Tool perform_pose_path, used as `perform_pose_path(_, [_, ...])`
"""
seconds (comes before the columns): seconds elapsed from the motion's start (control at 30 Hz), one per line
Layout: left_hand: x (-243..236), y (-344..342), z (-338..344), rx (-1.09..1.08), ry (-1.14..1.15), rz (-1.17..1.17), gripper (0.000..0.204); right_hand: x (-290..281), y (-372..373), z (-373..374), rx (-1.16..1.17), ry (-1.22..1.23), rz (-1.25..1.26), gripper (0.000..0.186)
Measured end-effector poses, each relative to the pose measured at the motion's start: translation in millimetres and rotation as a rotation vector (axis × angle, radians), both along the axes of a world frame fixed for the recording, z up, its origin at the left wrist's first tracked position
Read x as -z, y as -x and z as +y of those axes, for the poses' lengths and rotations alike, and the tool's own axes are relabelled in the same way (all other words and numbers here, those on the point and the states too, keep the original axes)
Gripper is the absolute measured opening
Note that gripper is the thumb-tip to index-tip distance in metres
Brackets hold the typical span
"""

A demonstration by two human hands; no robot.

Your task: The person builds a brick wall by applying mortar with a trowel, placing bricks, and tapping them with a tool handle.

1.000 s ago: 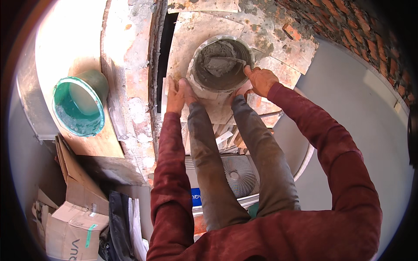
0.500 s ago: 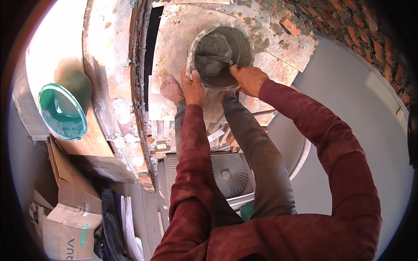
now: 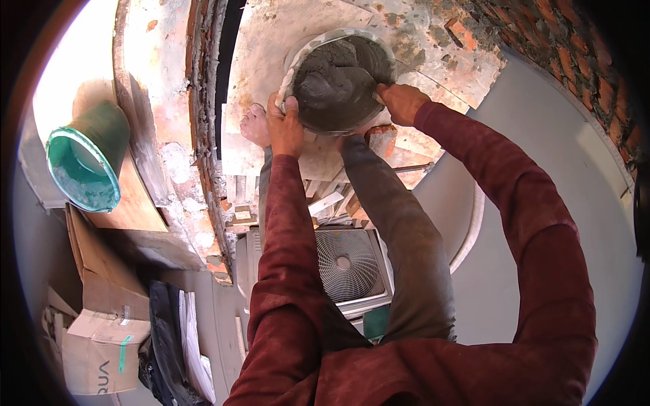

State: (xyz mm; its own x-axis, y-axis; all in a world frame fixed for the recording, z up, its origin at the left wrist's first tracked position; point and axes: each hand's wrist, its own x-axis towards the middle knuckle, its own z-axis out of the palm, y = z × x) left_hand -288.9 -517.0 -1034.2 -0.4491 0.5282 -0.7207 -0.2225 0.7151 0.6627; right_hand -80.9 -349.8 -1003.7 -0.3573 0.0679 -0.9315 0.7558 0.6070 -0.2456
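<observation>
A round bucket with a mortar-smeared rim stands tilted on the stained boards in front of me. Thick wet grey mortar fills its inside. At the near left rim, my left hand grips the bucket's edge, thumb on the inner side and fingers outside. My right hand is closed at the right rim, around what looks like a trowel's handle; the blade is hidden in the mortar. My bare left foot is beside the bucket.
A green bucket lies tilted on a ledge at left. Below it are a cardboard box and black and white sheets. An outdoor fan unit sits under my legs. A brick piece lies near my right foot; a brick wall rises at far right.
The trowel's curved edge, seen in the mortar before, is now covered. My right hand has shifted slightly right, and the mortar is heaped differently. The view has shifted a little.
</observation>
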Motion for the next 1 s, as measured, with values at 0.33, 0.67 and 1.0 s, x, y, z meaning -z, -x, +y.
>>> perform_pose_path(0.33, [26, 10, -24, -0.266, 0.106, -0.149, 0.024, 31, 35, -82, 1.604, 0.876, -0.142, 0.036])
perform_pose_path(0.67, [-13, -11, 12, -0.068, 0.013, -0.102, 0.028, -62, -26, -54, 1.891, 0.85, 0.048, 0.04])
perform_pose_path(1.0, [-19, -31, 33, -0.008, 0.018, -0.08, 0.032, 1, -13, -22, 0.431, -0.025, 0.115, 0.036])
